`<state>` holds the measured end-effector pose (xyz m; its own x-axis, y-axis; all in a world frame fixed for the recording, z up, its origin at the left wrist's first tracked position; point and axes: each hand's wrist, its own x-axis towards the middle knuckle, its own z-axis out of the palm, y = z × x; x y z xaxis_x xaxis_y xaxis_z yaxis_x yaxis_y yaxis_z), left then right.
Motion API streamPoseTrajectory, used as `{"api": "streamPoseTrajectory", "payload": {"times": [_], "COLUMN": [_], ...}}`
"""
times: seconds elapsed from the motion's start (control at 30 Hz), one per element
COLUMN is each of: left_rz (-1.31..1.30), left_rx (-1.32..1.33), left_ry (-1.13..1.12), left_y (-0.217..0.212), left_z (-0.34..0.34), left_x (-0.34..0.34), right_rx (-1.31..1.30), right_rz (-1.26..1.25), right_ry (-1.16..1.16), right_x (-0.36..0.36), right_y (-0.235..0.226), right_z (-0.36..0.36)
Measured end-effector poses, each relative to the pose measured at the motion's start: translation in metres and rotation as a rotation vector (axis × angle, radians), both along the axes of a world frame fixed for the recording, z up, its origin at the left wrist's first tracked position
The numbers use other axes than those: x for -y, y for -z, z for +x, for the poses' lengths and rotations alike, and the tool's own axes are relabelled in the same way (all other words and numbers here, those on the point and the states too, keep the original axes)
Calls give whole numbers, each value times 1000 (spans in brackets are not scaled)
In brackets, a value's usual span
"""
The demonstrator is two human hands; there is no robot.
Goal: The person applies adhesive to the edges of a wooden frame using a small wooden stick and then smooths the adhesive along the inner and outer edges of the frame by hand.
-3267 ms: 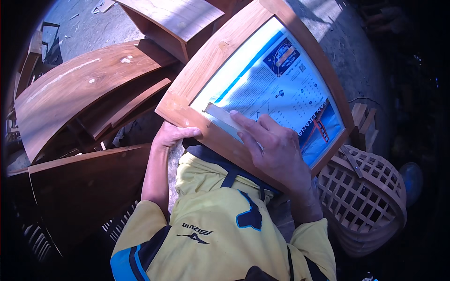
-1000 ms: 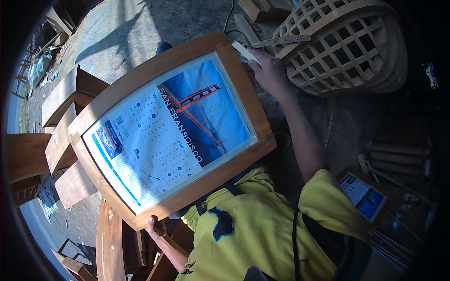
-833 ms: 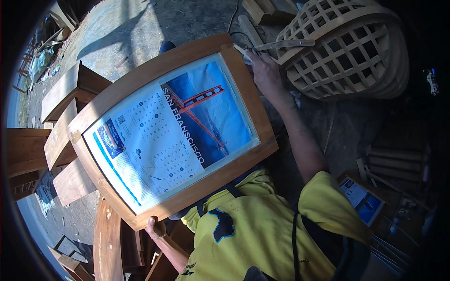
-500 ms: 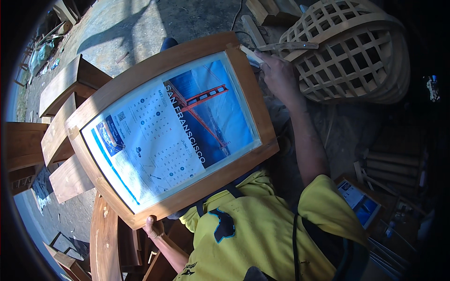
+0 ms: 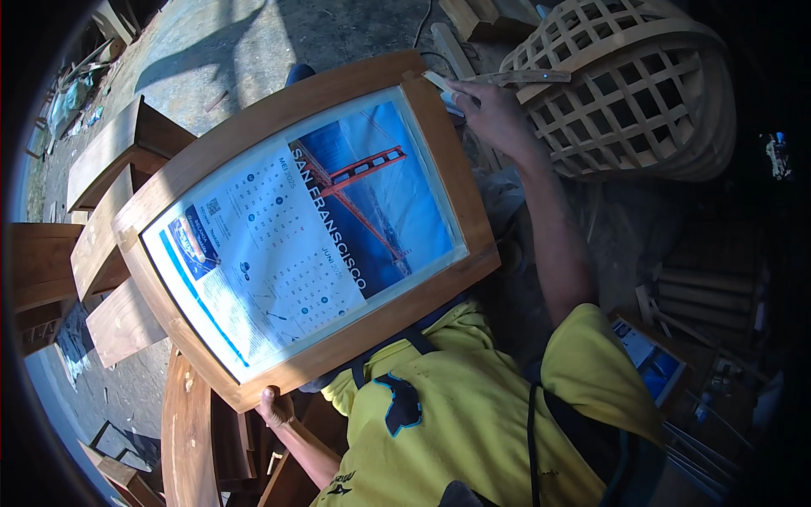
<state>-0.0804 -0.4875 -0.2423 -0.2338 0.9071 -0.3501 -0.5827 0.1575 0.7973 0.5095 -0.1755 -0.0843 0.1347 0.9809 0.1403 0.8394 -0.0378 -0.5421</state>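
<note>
A curved-edge wooden frame (image 5: 338, 365) lies tilted across my lap. Its panel is masked with a printed calendar sheet (image 5: 262, 245) showing a red bridge, with pale tape along the edges. My left hand (image 5: 275, 408) grips the frame's near left corner, thumb on top and fingers hidden underneath. At the far right corner, my right hand (image 5: 492, 114) pinches a small pale flat piece (image 5: 443, 89) against the wood; its material is too small to tell.
A rounded wooden lattice piece (image 5: 625, 101) stands beyond my right hand. Curved wooden parts (image 5: 127, 160) are stacked at the left. Another frame with a printed sheet (image 5: 649, 359) lies at the lower right. Wooden pieces (image 5: 481, 19) rest on the concrete floor (image 5: 329, 29).
My right hand, with the pale piece, has shifted slightly up and to the left at the frame's corner. The frame appears a little further left; my left hand keeps its grip.
</note>
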Motion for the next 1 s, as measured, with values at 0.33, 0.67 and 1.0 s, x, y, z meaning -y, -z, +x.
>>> {"api": "streamPoseTrajectory", "payload": {"times": [0.33,0.67,1.0], "left_rz": [-7,-60,-84], "left_rx": [13,-31,-28], "left_ry": [8,-89,-61], "left_y": [-5,6,-22], "left_z": [2,-8,15], "left_x": [-6,1,-8], "right_rx": [108,102,42], "right_rz": [-64,-156,-228], "right_ry": [-86,-87,-50], "right_x": [-10,1,66], "right_y": [-15,-13,-23], "right_z": [-5,-2,0]}}
